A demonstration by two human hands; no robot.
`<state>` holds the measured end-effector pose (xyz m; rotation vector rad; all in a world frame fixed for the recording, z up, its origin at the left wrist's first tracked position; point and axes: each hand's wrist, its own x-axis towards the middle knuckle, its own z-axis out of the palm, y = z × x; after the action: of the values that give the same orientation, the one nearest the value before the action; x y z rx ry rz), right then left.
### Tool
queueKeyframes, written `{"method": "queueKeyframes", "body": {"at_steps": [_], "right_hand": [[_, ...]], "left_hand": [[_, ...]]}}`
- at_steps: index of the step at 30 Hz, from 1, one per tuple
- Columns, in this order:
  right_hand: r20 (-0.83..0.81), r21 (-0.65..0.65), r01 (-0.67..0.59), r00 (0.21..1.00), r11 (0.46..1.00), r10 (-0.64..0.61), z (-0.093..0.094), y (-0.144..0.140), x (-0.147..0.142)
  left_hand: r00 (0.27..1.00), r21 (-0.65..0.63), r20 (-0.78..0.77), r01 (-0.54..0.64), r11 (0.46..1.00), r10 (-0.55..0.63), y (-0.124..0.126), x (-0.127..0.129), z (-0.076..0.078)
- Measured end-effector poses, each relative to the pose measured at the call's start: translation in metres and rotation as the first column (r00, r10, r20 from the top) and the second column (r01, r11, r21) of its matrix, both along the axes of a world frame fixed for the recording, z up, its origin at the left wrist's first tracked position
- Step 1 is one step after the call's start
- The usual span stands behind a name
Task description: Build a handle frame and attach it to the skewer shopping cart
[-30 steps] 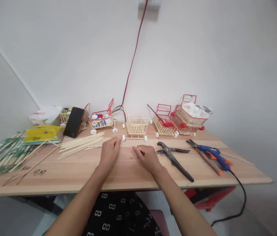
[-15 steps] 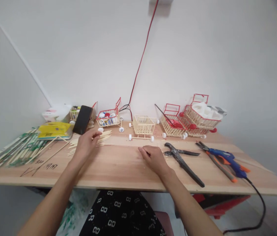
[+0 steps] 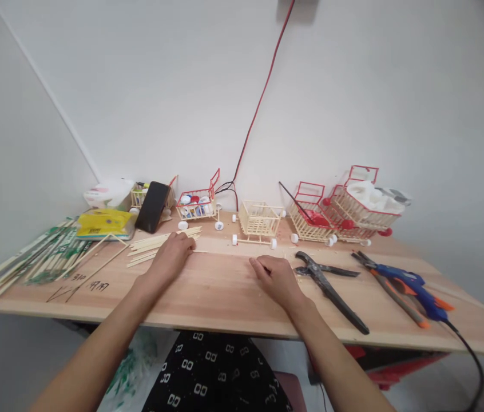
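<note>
On the wooden counter (image 3: 225,292), the left hand (image 3: 172,258) is resting loosely curled on thin, light, snappable sticks (image 3: 156,245), best pinched mid-length, while the right hand (image 3: 277,276) is lying flat, holding nothing.

On the bench (image 3: 225,297), the left hand (image 3: 169,260) rests at the near end of a pile of sticks (image 3: 158,243), and the right hand (image 3: 278,277) lies to its right. Behind and between the hands stands a small stick cart (image 3: 259,220). Just right of the right hand lie pliers (image 3: 330,283); farther right lies a glue gun (image 3: 411,285). A phone (image 3: 153,206) leans behind the sticks.
</note>
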<state>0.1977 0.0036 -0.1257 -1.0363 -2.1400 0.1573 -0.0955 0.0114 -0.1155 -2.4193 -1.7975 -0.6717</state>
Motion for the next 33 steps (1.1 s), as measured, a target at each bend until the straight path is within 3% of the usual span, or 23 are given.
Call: {"method": "queueKeyframes", "body": {"at_steps": [4,8,12,15,19,22,25,28,33], "right_hand": [[0.000,-0.004,-0.007,1.000,1.000,0.007,0.000,0.000,0.000],[-0.006,-0.003,-0.010,1.000,1.000,0.010,0.001,0.000,0.000],[-0.022,0.001,-0.003,1.000,1.000,0.003,0.000,0.000,0.000],[-0.073,0.001,0.017,0.997,1.000,-0.017,0.001,-0.002,-0.002],[-0.309,-0.005,0.113,0.945,0.994,-0.108,0.018,-0.001,0.003],[-0.559,-0.022,0.259,0.798,0.966,-0.226,0.046,0.013,0.013],[-0.679,0.002,0.313,0.698,0.950,-0.228,0.074,0.037,0.026],[-0.684,0.080,0.395,0.689,0.915,-0.238,0.087,0.061,0.034],[-0.626,0.148,0.420,0.741,0.895,-0.243,0.082,0.078,0.037]], "left_hand": [[1.000,0.066,0.012,-0.001,0.998,0.000,-0.003,0.004,0.001],[0.980,0.145,0.198,-0.048,0.988,0.018,-0.013,0.010,0.009],[0.883,0.091,0.469,-0.068,0.994,0.018,-0.019,0.022,0.021],[0.826,0.104,0.563,-0.016,0.994,-0.045,-0.017,0.038,0.036],[0.829,0.209,0.536,0.056,0.976,-0.163,-0.002,0.063,0.065],[0.855,0.263,0.460,0.126,0.957,-0.239,0.020,0.080,0.089],[0.879,0.326,0.362,0.192,0.926,-0.309,0.042,0.095,0.110],[0.879,0.401,0.290,0.247,0.882,-0.378,0.057,0.109,0.123],[0.892,0.397,0.239,0.271,0.877,-0.384,0.067,0.131,0.129]]}}
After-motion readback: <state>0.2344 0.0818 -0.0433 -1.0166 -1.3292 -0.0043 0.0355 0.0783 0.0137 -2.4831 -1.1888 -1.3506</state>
